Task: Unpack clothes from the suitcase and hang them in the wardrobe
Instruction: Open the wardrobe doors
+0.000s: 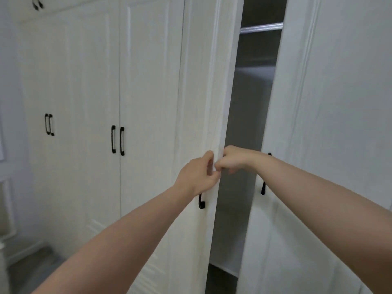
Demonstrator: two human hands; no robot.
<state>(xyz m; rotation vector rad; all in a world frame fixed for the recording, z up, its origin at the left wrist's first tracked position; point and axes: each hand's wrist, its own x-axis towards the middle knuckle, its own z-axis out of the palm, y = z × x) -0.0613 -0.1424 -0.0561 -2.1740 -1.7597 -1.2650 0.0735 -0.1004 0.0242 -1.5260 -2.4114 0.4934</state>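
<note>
Gripping the free edge of a partly open door [201,102], both hands meet at mid-height on the white wardrobe [148,81]. The left hand [196,177] has its fingers curled around the upper part of the door's black handle [201,201], whose lower end shows just below the wrist. The right hand [231,160] is closed into a loose fist at the very edge of the same door, knuckles touching the left hand's fingertips; exactly what it pinches, the edge or the handle, cannot be told.

To the right, a second door [318,124] stands ajar too, with its own black handle [263,187] partly hidden behind the right forearm. Between the two doors a dark gap opens into the wardrobe's inside, where a metal hanging rail [262,27] crosses near the top and a pale shelf edge [224,269] shows near the bottom. No clothes or suitcase appear in view.

Further left, the wardrobe's other doors are shut, each pair with black handles side by side: one pair [118,140] near the middle, another pair [49,124] toward the left edge. A strip of grey floor [31,270] shows at the lower left corner.
</note>
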